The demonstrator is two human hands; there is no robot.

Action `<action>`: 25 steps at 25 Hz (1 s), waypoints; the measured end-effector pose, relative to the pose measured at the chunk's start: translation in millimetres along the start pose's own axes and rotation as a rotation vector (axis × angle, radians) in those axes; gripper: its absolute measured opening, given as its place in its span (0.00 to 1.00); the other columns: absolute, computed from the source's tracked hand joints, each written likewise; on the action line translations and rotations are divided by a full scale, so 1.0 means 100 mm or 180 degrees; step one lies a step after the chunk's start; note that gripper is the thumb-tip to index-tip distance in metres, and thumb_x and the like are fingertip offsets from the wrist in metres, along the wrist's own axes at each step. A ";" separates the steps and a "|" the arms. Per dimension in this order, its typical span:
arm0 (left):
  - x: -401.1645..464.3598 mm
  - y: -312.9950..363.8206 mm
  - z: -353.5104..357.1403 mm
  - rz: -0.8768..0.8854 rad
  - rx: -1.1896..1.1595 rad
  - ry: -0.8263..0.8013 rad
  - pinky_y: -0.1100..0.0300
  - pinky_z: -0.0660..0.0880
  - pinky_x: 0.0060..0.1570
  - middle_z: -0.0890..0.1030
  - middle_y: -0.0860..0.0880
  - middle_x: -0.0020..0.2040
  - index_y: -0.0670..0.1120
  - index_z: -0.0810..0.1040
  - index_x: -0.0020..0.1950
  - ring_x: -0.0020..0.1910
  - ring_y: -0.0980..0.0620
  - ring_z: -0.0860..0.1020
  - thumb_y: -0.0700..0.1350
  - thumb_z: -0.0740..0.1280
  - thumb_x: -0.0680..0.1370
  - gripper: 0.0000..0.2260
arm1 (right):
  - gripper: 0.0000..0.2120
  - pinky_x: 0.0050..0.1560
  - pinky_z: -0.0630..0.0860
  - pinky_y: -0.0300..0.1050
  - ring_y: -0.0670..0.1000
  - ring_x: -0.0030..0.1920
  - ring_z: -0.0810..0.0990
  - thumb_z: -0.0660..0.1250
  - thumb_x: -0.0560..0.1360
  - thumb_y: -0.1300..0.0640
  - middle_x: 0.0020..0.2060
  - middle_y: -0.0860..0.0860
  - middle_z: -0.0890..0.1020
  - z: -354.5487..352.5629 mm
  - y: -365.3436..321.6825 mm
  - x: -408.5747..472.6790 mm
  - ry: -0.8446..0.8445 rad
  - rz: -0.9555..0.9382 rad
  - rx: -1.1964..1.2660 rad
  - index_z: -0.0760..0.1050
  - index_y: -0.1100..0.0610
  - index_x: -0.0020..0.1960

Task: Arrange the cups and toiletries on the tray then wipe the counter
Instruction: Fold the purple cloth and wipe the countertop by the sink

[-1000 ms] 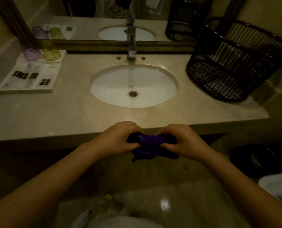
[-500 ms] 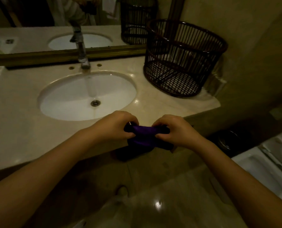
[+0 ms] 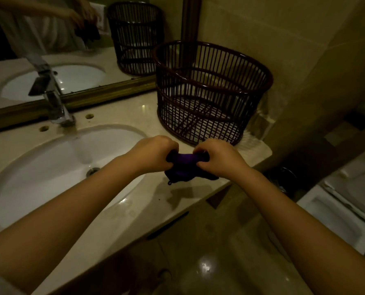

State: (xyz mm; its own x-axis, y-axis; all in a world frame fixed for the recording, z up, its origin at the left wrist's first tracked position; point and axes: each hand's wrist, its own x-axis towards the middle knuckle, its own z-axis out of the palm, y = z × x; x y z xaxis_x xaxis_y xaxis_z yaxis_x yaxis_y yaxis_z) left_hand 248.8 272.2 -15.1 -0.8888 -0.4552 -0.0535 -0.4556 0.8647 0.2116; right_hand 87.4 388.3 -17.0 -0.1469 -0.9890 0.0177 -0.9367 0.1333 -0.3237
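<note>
A bunched purple cloth (image 3: pixel 184 167) is stretched between my two hands above the beige stone counter (image 3: pixel 134 203), just right of the sink. My left hand (image 3: pixel 154 153) grips its left end and my right hand (image 3: pixel 218 158) grips its right end, both fists closed on the fabric. A small loop hangs from the cloth's lower edge, close over the counter. The tray with cups and toiletries is out of view to the left.
A white oval sink (image 3: pixel 49 167) with a chrome faucet (image 3: pixel 56 105) lies left of my hands. A dark slatted basket (image 3: pixel 211 92) stands on the counter's right end against the wall. A mirror (image 3: pixel 60 39) runs behind. A white toilet (image 3: pixel 337 209) sits lower right.
My view has swung right, so the tray left the frame. Both hands carried the cloth forward from in front of the counter edge to above the counter beside the basket.
</note>
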 end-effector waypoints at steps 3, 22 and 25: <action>0.25 -0.07 0.00 -0.0019 0.0120 -0.0158 0.61 0.73 0.36 0.78 0.50 0.44 0.49 0.77 0.51 0.41 0.52 0.75 0.46 0.69 0.70 0.10 | 0.11 0.50 0.75 0.52 0.53 0.50 0.77 0.67 0.70 0.54 0.49 0.52 0.80 0.00 0.11 0.21 -0.0071 0.0060 -0.0107 0.78 0.52 0.52; 0.72 -0.30 0.68 -0.0257 0.0129 -0.0743 0.55 0.75 0.41 0.78 0.45 0.51 0.46 0.75 0.56 0.48 0.46 0.76 0.44 0.66 0.73 0.12 | 0.12 0.45 0.75 0.47 0.52 0.48 0.78 0.69 0.68 0.56 0.49 0.52 0.81 0.64 0.59 0.63 -0.0696 0.0486 0.0259 0.78 0.52 0.52; 0.70 -0.30 0.72 -0.0251 0.0059 -0.0807 0.54 0.74 0.41 0.78 0.44 0.51 0.45 0.76 0.56 0.48 0.46 0.76 0.43 0.66 0.72 0.12 | 0.14 0.44 0.76 0.47 0.52 0.48 0.79 0.69 0.68 0.56 0.49 0.52 0.82 0.69 0.61 0.61 -0.0819 0.0485 0.0332 0.78 0.53 0.53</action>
State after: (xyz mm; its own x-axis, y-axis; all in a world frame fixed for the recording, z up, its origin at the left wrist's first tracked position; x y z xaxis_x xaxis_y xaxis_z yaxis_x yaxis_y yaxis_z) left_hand 196.8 229.9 -96.0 -0.8335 -0.4556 -0.3124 -0.5227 0.8335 0.1792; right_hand 43.7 331.2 -101.3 -0.1853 -0.9437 -0.2740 -0.8705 0.2870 -0.3999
